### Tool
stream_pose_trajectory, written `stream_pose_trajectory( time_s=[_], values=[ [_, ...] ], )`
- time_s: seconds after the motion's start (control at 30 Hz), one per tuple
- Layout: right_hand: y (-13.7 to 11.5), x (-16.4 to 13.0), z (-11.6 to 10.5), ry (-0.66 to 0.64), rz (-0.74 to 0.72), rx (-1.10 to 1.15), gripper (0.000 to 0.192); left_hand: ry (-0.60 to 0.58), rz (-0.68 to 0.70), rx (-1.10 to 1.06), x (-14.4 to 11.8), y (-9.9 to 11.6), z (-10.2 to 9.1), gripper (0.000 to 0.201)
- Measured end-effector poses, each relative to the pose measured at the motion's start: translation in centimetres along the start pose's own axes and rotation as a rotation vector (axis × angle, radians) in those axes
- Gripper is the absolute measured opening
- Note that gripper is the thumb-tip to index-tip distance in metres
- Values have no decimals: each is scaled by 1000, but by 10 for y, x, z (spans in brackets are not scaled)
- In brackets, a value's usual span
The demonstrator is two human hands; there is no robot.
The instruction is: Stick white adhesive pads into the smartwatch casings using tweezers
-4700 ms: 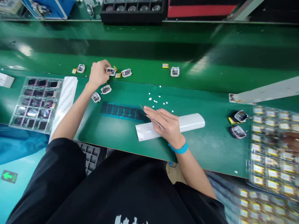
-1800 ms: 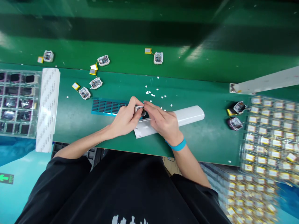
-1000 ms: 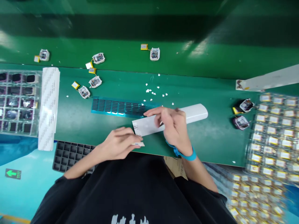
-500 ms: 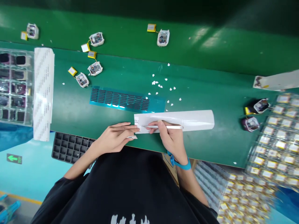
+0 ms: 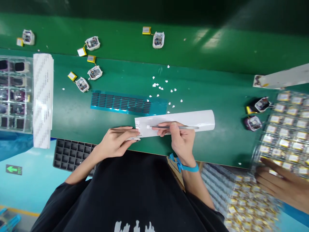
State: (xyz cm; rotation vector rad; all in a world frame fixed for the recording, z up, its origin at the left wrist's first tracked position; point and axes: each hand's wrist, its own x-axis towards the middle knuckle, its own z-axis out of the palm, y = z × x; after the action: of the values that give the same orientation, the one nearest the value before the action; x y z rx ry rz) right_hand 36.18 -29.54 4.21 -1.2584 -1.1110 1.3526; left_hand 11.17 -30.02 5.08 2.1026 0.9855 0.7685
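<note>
— Steel tweezers [image 5: 172, 127] lie pinched in the right hand [image 5: 180, 140], tips pointing left over the white strip [image 5: 176, 122] near the bench's front edge.

— And the left hand [image 5: 116, 145]?

— Its fingers are closed narrowly on a small white part [image 5: 134, 139] at the strip's left end, touching the green mat [image 5: 217, 106].

— How would that part handle?

— Light and probably fragile, I'd judge; best taken by its edges. The strip looks thin and floppy.

— Anything close by?

— A blue sheet of dark pads [image 5: 125, 103] just beyond, and another person's hand [image 5: 280, 183] at the right.
</note>
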Motion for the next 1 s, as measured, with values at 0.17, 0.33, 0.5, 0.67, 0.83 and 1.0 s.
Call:
stream_pose_trajectory(
  time_s=[0.17, 0.33, 0.5, 0.67, 0.83, 1.0],
  values=[
    [-17, -9, 19, 85, -40, 63, 29, 88, -437, -450, 18, 19, 0, 18],
    [-25, -8, 31, 13, -39, 45, 31, 77, -419, -658, 28, 27, 3, 39],
    [-26, -6, 32, 36, -91, -6, 31, 92, -419, -617, 29, 31, 4, 41],
    [-26, -6, 31, 23, -123, -40, 30, 87, -423, -621, 30, 34, 4, 40],
    [-24, -7, 32, 28, -97, -39, 30, 91, -409, -611, 31, 34, 2, 39],
    [-24, -9, 34, 32, -57, -47, 32, 82, -424, -601, 30, 35, 1, 39]
  ],
)
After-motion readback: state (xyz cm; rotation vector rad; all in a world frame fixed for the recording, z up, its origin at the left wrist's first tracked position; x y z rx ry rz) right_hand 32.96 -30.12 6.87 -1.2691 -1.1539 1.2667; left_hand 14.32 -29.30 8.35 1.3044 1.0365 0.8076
